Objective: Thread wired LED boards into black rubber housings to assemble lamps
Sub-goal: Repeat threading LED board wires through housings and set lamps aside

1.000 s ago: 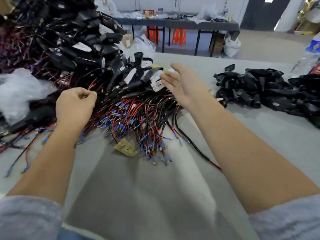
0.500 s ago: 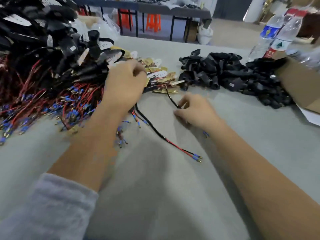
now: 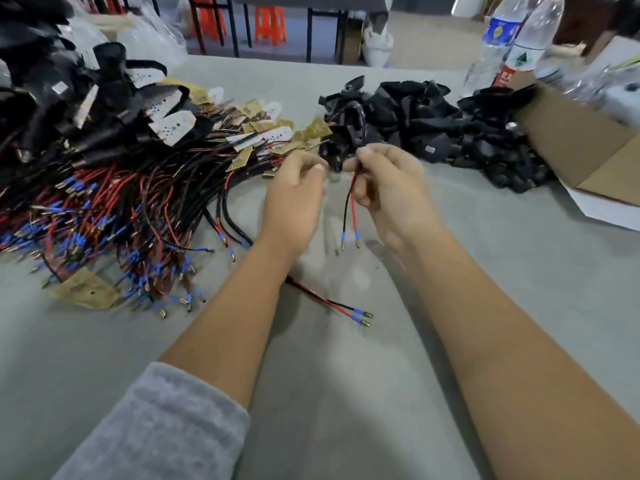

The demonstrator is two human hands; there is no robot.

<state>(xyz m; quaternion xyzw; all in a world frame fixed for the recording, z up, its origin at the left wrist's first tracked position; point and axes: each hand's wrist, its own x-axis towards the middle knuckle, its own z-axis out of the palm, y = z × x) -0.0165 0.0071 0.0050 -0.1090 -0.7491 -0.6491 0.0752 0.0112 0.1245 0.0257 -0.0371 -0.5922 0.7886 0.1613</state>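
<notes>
My right hand (image 3: 384, 183) pinches a red and black wire pair (image 3: 349, 209) whose blue-tipped ends hang free above the grey table (image 3: 346, 393). My left hand (image 3: 298, 192) is raised beside it, fingers curled, and seems to pinch a black rubber housing (image 3: 341, 140) between the two hands. The wire's upper end is hidden behind my fingers. Left of my hands lies a heap of wired LED boards (image 3: 138, 209). A pile of loose black housings (image 3: 450, 133) sits behind my right hand.
Another red and black wire (image 3: 346, 308) lies on the table under my left forearm. Finished black lamps (image 3: 52, 98) are stacked at the far left. An open cardboard box (image 3: 588, 150) and plastic bottles (image 3: 512, 39) stand at the right.
Both hands have lifted off the table and come together. My right hand now holds up a wire pair, and my left hand has left the board heap.
</notes>
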